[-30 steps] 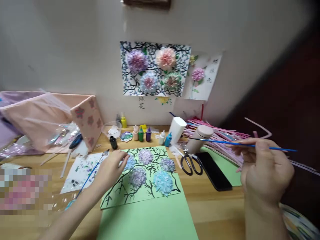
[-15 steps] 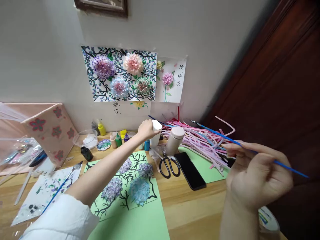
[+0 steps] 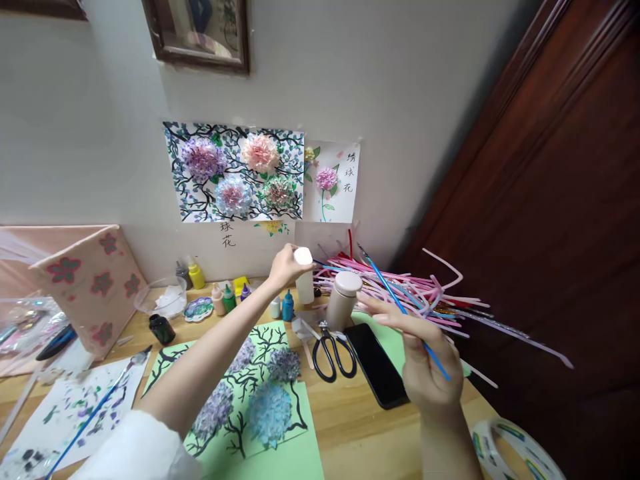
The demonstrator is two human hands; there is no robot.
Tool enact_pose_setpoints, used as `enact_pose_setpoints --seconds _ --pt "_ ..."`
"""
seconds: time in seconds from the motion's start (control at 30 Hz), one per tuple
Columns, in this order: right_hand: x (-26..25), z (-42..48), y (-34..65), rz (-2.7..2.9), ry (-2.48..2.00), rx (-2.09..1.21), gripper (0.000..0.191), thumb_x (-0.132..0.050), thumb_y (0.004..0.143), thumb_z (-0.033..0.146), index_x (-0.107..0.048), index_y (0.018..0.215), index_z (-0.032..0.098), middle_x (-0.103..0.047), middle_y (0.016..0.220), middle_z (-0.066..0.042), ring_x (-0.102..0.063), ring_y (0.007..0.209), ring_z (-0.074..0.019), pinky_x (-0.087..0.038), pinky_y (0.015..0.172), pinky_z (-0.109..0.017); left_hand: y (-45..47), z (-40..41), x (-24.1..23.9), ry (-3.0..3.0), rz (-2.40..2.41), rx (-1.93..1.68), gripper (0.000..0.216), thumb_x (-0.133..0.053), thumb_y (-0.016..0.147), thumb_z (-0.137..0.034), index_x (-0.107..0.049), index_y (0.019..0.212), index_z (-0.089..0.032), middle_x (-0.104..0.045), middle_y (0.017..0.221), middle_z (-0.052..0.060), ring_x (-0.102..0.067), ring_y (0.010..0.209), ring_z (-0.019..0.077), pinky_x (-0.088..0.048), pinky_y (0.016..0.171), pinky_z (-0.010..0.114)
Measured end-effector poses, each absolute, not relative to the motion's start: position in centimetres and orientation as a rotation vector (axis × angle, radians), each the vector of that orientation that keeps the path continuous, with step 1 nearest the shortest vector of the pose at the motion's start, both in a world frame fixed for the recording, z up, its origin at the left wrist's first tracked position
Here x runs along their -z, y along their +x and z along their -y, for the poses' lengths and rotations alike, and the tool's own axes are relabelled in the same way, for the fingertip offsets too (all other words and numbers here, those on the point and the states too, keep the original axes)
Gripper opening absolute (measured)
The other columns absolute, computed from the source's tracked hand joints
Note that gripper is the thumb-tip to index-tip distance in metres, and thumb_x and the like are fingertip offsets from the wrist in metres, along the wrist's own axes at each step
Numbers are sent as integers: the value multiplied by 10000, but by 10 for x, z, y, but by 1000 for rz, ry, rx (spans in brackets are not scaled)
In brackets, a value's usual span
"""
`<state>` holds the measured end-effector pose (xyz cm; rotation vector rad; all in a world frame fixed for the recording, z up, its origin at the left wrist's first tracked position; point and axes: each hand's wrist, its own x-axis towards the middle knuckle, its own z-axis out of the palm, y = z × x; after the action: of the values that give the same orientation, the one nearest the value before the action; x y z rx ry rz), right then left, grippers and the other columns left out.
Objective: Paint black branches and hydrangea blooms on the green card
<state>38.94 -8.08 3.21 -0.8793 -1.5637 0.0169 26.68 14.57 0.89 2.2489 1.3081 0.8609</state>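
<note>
My left hand reaches across to the back of the table, its fingers closed round the upper part of a white container with a squarish white top. In my right hand is a blue paintbrush, gripped like a pen with its dark tip pointing up toward the wall. Below my left arm lies green paper with painted black branches and several lilac and blue paper flowers. A beige lidded bottle stands between the hands.
Black-handled scissors and a phone lie in front. Pink pipe cleaners spread at the back right. Small paint bottles, a black jar and another brush are on the left. A tape roll sits lower right.
My right hand has moved left and inward, with the brush now tilted more steeply near the beige bottle. My left hand keeps hold of the white container, which appears more upright. The view has tilted up.
</note>
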Motion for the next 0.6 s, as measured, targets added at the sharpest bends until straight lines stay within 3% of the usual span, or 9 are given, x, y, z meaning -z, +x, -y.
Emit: enact_pose_setpoints --seconds 0.17,0.3,0.43,0.53,0.6 --pt "-26 71 390 1600 -1112 55 187 -353 929 184 -528 984 221 -570 1257 -97 -527 1169 -217 -430 953 -457 230 -116 -57 2110 -793 -1244 573 -680 672 -455 -508 1117 -137 -593 1122 104 -562 1026 211 -448 875 308" --pt "-23 66 384 1537 -1232 100 133 -364 929 214 -490 886 215 -564 1255 -126 -566 1107 -216 -453 887 -403 193 -80 -78 1898 -637 -1325 568 -653 662 -488 -523 1097 -147 -579 1136 100 -544 1043 251 -450 869 329" --pt "-25 70 356 1610 -1210 -72 139 -335 939 228 -424 832 224 -518 1311 -133 -524 1163 -214 -449 867 -368 161 -42 -63 1513 -660 -1128 627 -586 629 -593 -526 1090 -172 -625 998 86 -604 857 261 -489 652 298" --pt "-28 77 329 1673 -1193 -280 99 -339 939 255 -397 862 231 -487 1341 -127 -459 1234 -212 -420 923 -378 145 -17 -46 1215 -646 -1069 653 -624 584 -611 -559 1071 -182 -649 972 74 -622 833 267 -502 650 305" --pt "-28 81 313 1672 -1202 -423 83 -355 937 279 -385 874 234 -476 1349 -120 -499 1194 -203 -425 920 -364 138 -2 -37 1039 -617 -1084 674 -610 586 -647 -571 1075 -185 -655 1010 78 -626 881 283 -514 703 325"
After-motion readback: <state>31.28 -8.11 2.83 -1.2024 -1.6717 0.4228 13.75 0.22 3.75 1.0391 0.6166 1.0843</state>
